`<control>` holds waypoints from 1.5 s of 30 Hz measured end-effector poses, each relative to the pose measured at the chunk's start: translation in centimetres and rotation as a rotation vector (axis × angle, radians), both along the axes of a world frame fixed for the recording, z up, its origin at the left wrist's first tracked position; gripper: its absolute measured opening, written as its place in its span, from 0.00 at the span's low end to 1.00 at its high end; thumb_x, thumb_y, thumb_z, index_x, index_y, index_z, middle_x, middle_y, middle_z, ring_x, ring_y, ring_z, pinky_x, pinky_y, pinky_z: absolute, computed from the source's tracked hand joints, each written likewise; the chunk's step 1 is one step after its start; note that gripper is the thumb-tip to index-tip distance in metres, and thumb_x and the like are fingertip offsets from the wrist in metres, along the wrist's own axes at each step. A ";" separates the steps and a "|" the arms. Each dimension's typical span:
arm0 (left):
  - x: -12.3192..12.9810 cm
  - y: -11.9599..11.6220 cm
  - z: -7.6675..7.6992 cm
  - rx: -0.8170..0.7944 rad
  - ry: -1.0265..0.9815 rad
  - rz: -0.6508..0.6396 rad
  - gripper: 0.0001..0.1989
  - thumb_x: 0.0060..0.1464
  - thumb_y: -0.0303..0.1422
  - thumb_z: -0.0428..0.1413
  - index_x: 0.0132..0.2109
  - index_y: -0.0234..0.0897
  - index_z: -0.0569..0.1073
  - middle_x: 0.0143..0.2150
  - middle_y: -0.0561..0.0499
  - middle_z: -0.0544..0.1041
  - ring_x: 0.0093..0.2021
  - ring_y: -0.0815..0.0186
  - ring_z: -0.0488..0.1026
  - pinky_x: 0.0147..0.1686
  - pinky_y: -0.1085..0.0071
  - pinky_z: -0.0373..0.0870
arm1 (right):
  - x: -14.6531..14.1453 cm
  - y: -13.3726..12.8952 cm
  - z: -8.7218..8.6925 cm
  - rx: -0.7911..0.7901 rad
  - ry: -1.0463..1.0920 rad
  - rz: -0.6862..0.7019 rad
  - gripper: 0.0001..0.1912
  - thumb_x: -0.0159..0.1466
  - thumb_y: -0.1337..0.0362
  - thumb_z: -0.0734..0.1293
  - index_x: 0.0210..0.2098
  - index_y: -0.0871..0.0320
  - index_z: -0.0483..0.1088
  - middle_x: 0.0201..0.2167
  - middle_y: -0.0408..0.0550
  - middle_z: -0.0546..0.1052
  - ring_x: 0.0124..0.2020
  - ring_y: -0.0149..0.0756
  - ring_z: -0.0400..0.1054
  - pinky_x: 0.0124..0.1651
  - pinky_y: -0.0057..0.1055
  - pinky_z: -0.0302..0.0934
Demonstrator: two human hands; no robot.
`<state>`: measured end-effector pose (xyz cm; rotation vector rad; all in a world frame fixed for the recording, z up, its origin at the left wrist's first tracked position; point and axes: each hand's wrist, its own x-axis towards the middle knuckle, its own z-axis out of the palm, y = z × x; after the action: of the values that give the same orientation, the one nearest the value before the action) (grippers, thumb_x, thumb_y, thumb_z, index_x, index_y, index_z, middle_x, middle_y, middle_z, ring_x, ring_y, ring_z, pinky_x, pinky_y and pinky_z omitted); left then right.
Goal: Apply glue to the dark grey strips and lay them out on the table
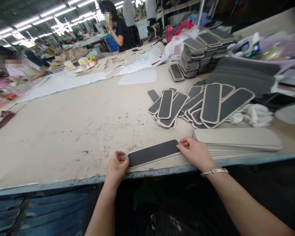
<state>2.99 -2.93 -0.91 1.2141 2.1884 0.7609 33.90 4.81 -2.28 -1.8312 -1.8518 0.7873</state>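
Note:
A long dark grey panel with a beige border (153,153) lies at the table's front edge, slightly slanted, its right end farther away. My left hand (118,165) pinches its left end between thumb and fingers. At the other end, my right hand (193,150) grips the corner the same way; a bracelet circles that wrist. Just right of my right hand is a stack of plain beige panels (238,137). Beyond it lies a loose heap of similar bordered grey panels (211,103), overlapping at various angles.
Tall stacks of grey panels (193,54) stand at the back right, near dark grey sheets (243,73) and a purple basket (285,62). A crumpled white cloth (254,114) lies at right. White paper (137,77) covers part of the stained table (76,131). Other people work farther off.

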 end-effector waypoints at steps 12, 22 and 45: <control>-0.3 0.4 -0.3 -0.067 -0.007 0.064 0.20 0.36 0.43 0.55 0.37 0.39 0.64 0.23 0.55 0.71 0.23 0.65 0.71 0.23 0.72 0.63 | -0.3 -0.1 0.6 -0.001 0.029 -0.014 0.09 0.56 0.62 0.69 0.36 0.56 0.70 0.27 0.39 0.75 0.30 0.32 0.70 0.37 0.27 0.60; 0.1 0.2 0.1 -0.019 0.022 0.067 0.16 0.38 0.42 0.55 0.34 0.39 0.63 0.24 0.54 0.71 0.25 0.65 0.71 0.27 0.71 0.67 | -0.2 -0.1 0.6 -0.006 0.020 0.010 0.08 0.57 0.60 0.68 0.36 0.55 0.70 0.28 0.39 0.76 0.31 0.32 0.71 0.37 0.27 0.61; -1.3 -1.1 0.2 0.035 0.361 -0.009 0.15 0.50 0.41 0.52 0.42 0.37 0.69 0.30 0.52 0.73 0.27 0.67 0.72 0.32 0.69 0.69 | -0.2 -0.3 -0.1 0.046 -0.108 0.080 0.06 0.58 0.59 0.66 0.33 0.54 0.68 0.26 0.39 0.76 0.29 0.34 0.71 0.34 0.28 0.61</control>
<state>1.67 -4.01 -0.68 1.4725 2.4603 0.6154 33.66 4.55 -2.34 -1.8134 -2.0046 0.6788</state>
